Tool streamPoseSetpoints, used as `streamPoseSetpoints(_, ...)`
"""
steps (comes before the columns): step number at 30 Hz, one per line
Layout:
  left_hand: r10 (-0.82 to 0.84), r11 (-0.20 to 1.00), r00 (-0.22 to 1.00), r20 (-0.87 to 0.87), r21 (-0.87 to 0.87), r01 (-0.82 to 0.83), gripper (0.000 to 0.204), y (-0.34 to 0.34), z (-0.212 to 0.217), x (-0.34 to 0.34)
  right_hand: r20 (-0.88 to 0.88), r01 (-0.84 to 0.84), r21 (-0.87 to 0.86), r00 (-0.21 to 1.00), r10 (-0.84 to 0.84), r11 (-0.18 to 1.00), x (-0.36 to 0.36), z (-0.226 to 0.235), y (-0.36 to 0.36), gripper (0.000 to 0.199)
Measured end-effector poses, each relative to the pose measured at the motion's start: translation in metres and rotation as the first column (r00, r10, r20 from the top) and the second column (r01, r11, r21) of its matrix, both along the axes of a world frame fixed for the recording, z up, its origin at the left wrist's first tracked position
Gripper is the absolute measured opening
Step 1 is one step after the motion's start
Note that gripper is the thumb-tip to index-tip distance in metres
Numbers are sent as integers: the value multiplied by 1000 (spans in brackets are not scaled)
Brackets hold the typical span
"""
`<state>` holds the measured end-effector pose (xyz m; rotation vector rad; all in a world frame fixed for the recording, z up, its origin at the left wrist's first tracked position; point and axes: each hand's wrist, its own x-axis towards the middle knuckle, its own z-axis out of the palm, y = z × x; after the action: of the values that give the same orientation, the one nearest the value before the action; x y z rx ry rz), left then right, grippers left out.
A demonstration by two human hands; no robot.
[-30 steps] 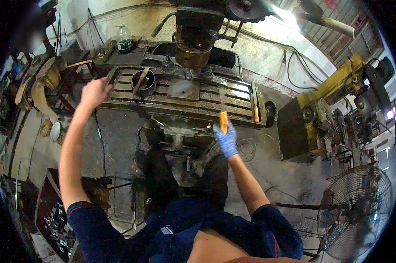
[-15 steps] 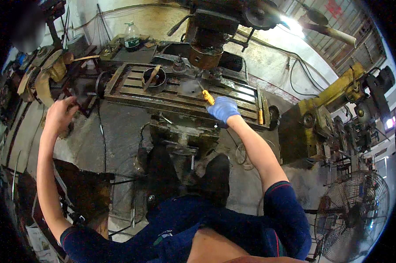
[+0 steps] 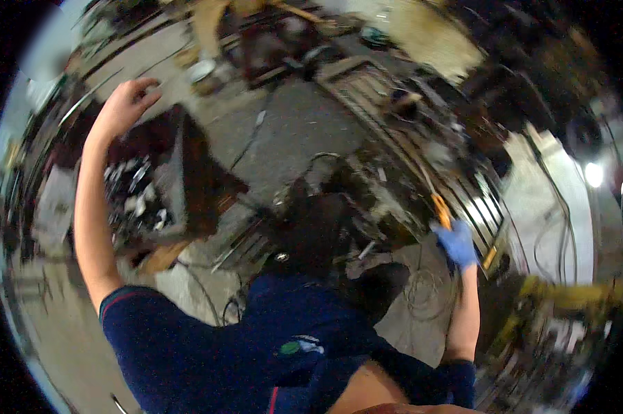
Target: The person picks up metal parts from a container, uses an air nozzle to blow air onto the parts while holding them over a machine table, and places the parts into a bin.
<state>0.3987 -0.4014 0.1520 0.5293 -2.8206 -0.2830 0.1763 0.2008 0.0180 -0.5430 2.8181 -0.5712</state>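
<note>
The gloved right hand (image 3: pixel 456 243) was clenched on a slim orange-handled tool (image 3: pixel 440 209) beside the slotted machine table's (image 3: pixel 484 207) near edge; it looked light, stiff, best held by the handle. The bare left hand (image 3: pixel 124 105) reached out, its grip loosely open.

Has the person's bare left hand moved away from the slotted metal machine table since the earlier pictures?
Yes. The bare left hand now reaches out far to the person's left, well clear of the slotted metal machine table, whose left end it touched at first.

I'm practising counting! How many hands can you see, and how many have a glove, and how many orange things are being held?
Bare hand: 1
Blue-gloved hand: 1
Orange tool held in the gloved hand: 1
Total: 2 hands and 1 tool, 3 things.
</note>
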Motion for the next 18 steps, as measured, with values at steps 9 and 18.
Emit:
streamPoseSetpoints(9,242,903,924,296,280,-327,32,-10,-45,105,362,46,-427,924,124,903,66,-8,-28,17)
streamPoseSetpoints(18,401,904,809,430,-45,-424,42,19,-59,119,161,-166,-422,954,254,891,74,-10,-56,20)
